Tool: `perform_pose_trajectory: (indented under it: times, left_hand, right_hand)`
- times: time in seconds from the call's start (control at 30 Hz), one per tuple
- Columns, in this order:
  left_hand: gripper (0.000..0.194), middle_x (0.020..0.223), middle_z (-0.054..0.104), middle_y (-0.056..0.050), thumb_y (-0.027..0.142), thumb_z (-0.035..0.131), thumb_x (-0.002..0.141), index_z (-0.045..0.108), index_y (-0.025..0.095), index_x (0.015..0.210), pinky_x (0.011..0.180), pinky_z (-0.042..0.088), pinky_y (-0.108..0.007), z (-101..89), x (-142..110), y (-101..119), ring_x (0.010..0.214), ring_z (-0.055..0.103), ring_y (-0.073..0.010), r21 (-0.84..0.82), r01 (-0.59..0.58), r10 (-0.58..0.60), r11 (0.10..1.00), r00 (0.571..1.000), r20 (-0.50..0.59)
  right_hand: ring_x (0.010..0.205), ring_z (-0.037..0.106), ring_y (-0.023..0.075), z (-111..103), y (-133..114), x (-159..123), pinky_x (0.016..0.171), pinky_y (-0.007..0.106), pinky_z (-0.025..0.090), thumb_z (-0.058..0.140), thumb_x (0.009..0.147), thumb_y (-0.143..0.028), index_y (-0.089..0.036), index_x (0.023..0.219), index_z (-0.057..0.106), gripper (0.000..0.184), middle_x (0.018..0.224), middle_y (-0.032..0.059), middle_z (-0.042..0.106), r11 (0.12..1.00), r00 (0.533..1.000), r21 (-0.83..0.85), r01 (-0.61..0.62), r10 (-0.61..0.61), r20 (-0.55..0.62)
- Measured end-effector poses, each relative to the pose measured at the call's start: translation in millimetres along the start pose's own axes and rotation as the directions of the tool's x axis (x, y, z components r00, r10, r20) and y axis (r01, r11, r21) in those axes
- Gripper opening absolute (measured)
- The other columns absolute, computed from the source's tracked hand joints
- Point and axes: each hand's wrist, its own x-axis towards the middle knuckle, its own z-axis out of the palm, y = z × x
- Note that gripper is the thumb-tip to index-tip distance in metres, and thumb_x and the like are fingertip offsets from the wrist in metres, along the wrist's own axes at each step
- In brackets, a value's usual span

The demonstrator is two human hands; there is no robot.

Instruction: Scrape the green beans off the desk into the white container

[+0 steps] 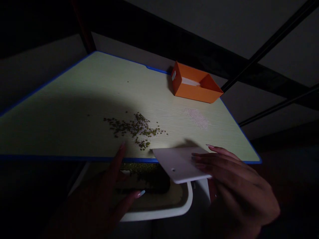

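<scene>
My right hand grips a flat white plastic scraper with a small hole near one corner. The scraper's far corner is at the table's front edge, close to a scattered pile of green mung beans mixed with pale grains. My left hand is open, its index finger and thumb spread apart. Its index fingertip is just below the beans, and the thumb hangs over a white tray. More green beans lie inside that tray, partly hidden by the table edge and in shadow.
The pale wooden table has a blue edge strip. At its back right stands an orange open box with something white inside. A patch of white rice-like grains lies in front of the box. The surroundings are dark.
</scene>
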Motion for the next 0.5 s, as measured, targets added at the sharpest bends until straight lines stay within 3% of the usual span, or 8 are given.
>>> perform_pose_trajectory:
  times: [0.13, 0.3, 0.5]
  left_hand:
    - [0.083, 0.092, 0.082, 0.002, 0.068, 0.040, 0.098, 0.003, 0.040, 0.167, 0.054, 0.063, -0.031, -1.5, 3.3, 2.5, 0.074, 0.080, -0.0260, 0.073, -0.052, 0.055, 0.996, 0.998, -0.036]
    - [0.083, 0.093, 0.083, 0.001, 0.073, 0.035, 0.098, 0.004, 0.039, 0.167, 0.056, 0.064, -0.036, -0.3, 1.0, 2.4, 0.075, 0.080, -0.0283, 0.061, -0.052, 0.055, 0.997, 0.998, -0.038]
    - [0.079, 0.100, 0.082, -0.003, 0.060, 0.037, 0.101, -0.003, 0.042, 0.166, 0.058, 0.064, -0.037, -5.3, -2.6, 9.1, 0.078, 0.080, -0.0288, 0.082, 0.030, -0.034, 0.996, 0.998, 0.045]
  right_hand:
    - [0.106, 0.079, 0.0179, -6.6, 2.3, 1.9, 0.109, 0.039, 0.057, 0.056, 0.090, 0.003, -0.026, 0.116, 0.077, 0.044, 0.113, -0.0005, 0.083, 1.000, 0.999, 0.026, 0.007, -0.008, 0.034]
    - [0.105, 0.079, 0.0165, -0.5, 3.1, 10.6, 0.108, 0.037, 0.057, 0.060, 0.088, 0.003, -0.021, 0.113, 0.077, 0.038, 0.109, 0.0022, 0.084, 0.996, 0.997, 0.056, 0.066, -0.065, -0.036]
    - [0.103, 0.080, 0.0172, 7.3, 2.8, 16.7, 0.107, 0.040, 0.057, 0.056, 0.092, -0.001, -0.024, 0.113, 0.076, 0.036, 0.105, 0.0011, 0.084, 0.994, 0.996, 0.070, 0.087, -0.088, 0.009]
